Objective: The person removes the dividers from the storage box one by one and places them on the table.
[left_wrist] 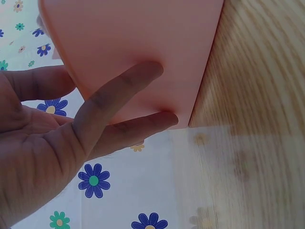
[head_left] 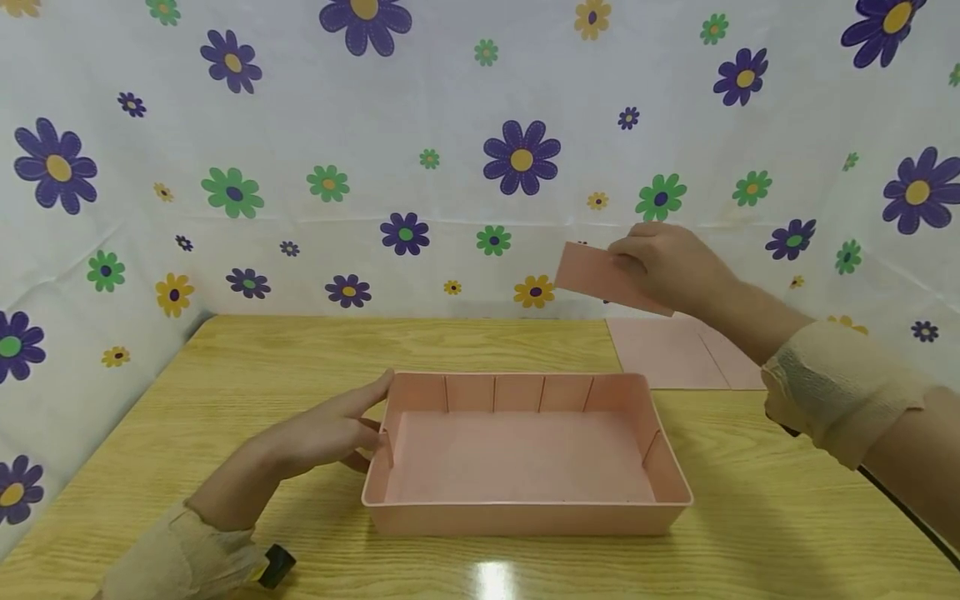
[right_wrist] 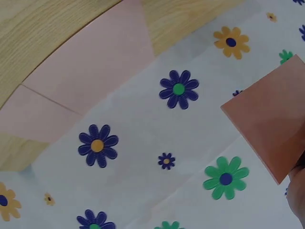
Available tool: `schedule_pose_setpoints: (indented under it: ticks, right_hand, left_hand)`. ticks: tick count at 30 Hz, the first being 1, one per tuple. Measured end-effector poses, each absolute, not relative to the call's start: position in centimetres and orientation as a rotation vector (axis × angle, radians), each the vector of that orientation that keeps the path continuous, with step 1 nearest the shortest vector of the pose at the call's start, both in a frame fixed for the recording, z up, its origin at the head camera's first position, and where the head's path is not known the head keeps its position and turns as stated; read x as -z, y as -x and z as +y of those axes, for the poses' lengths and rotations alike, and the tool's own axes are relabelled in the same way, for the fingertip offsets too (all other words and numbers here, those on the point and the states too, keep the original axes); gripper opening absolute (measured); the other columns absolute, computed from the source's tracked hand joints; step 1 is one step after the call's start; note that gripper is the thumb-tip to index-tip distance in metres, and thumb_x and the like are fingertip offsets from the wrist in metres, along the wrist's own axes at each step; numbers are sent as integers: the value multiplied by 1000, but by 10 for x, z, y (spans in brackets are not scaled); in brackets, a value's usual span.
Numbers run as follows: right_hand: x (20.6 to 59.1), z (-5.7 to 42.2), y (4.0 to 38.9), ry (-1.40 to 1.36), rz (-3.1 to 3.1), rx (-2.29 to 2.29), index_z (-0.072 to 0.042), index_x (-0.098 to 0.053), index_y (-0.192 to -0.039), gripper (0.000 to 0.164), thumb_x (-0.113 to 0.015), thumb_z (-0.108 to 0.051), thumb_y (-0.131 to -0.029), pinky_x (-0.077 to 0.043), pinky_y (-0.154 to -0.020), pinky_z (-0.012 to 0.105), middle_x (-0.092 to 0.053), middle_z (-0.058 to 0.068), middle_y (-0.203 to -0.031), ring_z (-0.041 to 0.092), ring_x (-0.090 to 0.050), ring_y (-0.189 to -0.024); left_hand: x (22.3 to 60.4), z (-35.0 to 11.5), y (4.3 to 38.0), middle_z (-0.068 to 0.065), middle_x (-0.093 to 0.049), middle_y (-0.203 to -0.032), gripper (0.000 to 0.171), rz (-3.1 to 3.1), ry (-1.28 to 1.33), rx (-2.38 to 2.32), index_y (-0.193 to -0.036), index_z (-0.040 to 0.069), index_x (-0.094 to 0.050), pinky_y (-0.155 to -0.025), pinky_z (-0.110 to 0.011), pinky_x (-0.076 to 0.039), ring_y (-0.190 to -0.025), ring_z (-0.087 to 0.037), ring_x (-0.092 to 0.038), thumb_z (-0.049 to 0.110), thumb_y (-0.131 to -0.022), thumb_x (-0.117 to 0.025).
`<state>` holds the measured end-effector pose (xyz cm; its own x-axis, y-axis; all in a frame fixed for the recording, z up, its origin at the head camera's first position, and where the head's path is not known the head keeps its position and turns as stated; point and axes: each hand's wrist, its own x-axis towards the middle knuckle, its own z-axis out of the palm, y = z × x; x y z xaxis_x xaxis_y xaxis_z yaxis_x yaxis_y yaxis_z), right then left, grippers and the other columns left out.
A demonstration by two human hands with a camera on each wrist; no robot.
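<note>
A shallow pink tray-like box (head_left: 517, 520) stands on the table, with narrow upright ridges along its inner walls. At its left side my left hand (head_left: 318, 437) touches the wall and the back left corner. In the left wrist view, two extended fingers (left_wrist: 119, 93) of that hand lie against the box's smooth outer wall (left_wrist: 143, 33). My right hand (head_left: 675, 262) pinches a small, flat pink rectangular panel (head_left: 588, 271), raised above the table behind the box. The right wrist view shows the panel (right_wrist: 271, 119) tilted, with most of the hand out of frame.
Flat pink sheets (head_left: 660, 350) lie side by side at the back right of the wooden table (head_left: 315, 346), a thin seam between them. A white cloth (head_left: 420, 100) with purple, green and yellow flowers hangs behind and at the sides.
</note>
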<state>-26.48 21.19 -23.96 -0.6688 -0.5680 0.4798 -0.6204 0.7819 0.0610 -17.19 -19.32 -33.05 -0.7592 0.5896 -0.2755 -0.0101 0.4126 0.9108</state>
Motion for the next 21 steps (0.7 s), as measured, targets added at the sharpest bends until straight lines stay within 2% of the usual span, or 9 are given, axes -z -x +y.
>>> schedule_pose_setpoints:
  ticks: [7, 15, 21]
  right_hand:
    - [249, 265, 271, -569, -2661, -87, -2, -65, -109, 24, -54, -15, -91, -52, -74, 43, -62, 11, -88, 25, -55, -79]
    - [271, 331, 271, -332, -2832, -30, 8, -59, -107, 26, -50, -11, -92, -50, -77, 52, -61, 25, -95, 37, -57, -86]
    - [295, 377, 271, -96, -3002, -61, 14, -51, -89, 28, -35, -8, -93, -47, -64, 48, -54, 23, -75, 32, -50, -66]
  left_hand:
    - [329, -193, 171, -5, -8, -153, 80, 2077, -508, -1373, -148, 27, -1, -81, -46, -51, -116, -31, -47, 2, -87, -46]
    - [329, -192, 171, -8, -10, -153, 82, 2070, -482, -1369, -148, 26, 0, -82, -46, -51, -119, -32, -45, 4, -86, -48]
    - [329, -192, 171, -7, -10, -153, 83, 2071, -463, -1366, -149, 25, 0, -82, -46, -51, -122, -33, -42, 5, -86, -50]
